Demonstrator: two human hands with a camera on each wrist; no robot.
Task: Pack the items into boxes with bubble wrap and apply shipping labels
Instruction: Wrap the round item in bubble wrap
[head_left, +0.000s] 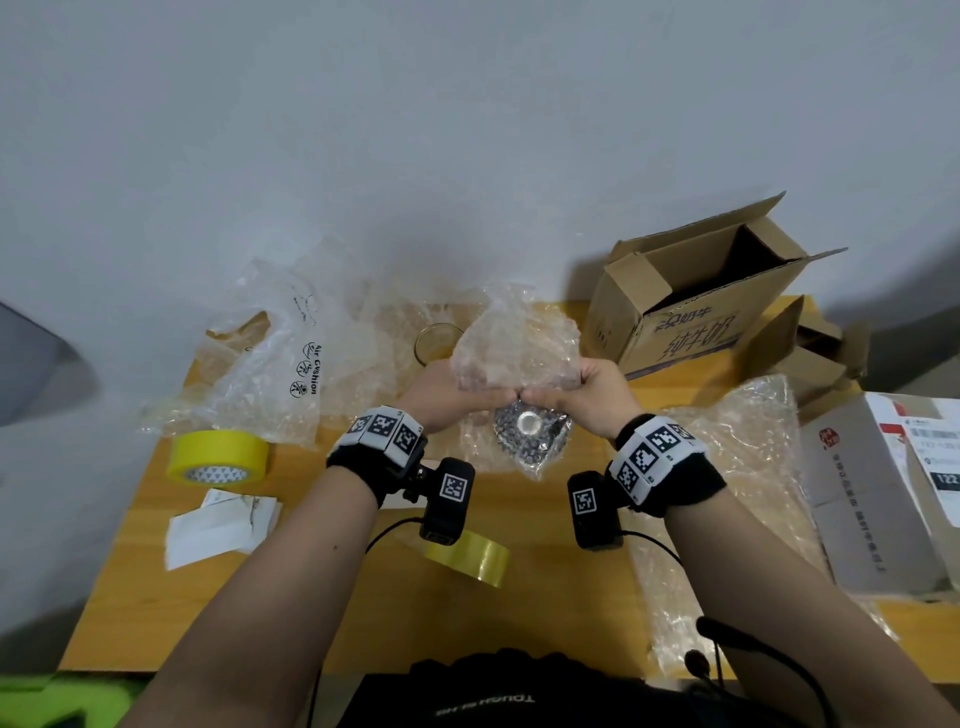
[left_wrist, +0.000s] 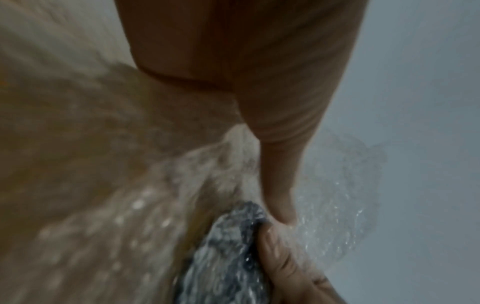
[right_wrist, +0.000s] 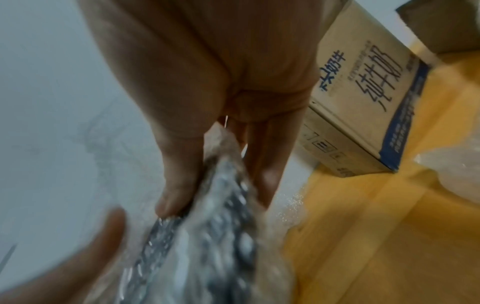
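Observation:
A round dark item with a shiny silver centre (head_left: 531, 425) is held over the wooden table (head_left: 545, 597), partly covered in bubble wrap (head_left: 514, 343). My left hand (head_left: 457, 392) and right hand (head_left: 584, 387) pinch the wrap together, thumbs meeting above the item. In the left wrist view a finger (left_wrist: 279, 191) presses the wrap against the dark item (left_wrist: 228, 257). In the right wrist view the thumb (right_wrist: 179, 181) and fingers (right_wrist: 270, 164) pinch the wrapped item (right_wrist: 207, 236). An open cardboard box (head_left: 696, 301) lies on its side at the back right.
A yellow tape roll (head_left: 218, 457) and white paper labels (head_left: 218, 525) lie at the left. A clear tape roll (head_left: 470, 558) sits near the front. Air cushion bags (head_left: 291, 358), a glass (head_left: 436, 340), more bubble wrap (head_left: 727, 483) and a labelled grey parcel (head_left: 883, 493) surround the hands.

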